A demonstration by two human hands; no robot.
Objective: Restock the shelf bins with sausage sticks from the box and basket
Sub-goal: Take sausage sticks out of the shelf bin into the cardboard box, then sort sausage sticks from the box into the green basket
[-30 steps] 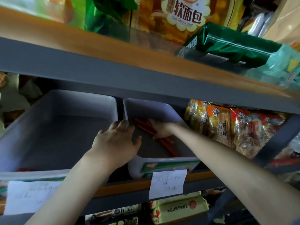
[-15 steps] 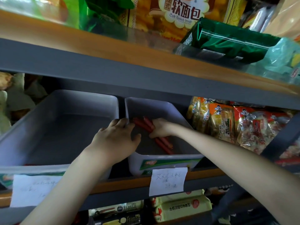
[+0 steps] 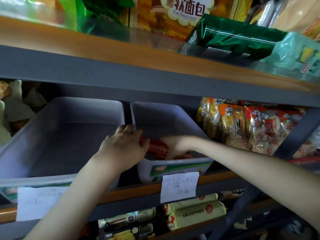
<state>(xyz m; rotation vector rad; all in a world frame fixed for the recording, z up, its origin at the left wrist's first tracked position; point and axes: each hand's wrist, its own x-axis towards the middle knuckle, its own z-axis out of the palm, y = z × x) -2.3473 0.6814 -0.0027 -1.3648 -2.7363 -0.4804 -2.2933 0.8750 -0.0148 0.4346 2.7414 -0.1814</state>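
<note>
In the right-hand bin [image 3: 170, 118] on the middle shelf [image 3: 155, 187], a small heap of red sausage sticks [image 3: 156, 148] lies near the front wall. My right hand [image 3: 174, 146] is down among them, its grip curled over several sticks, though I cannot tell whether it truly clasps them. My left hand [image 3: 123, 147] grasps the bin's left wall, fingers hooked over the rim. The left bin [image 3: 57, 129] stands just beside it. A handwritten paper label [image 3: 179, 186] hangs on the shelf edge below the right bin, another label [image 3: 38, 202] below the left. Bags of rice crackers [image 3: 245, 125] stand to the right.
</note>
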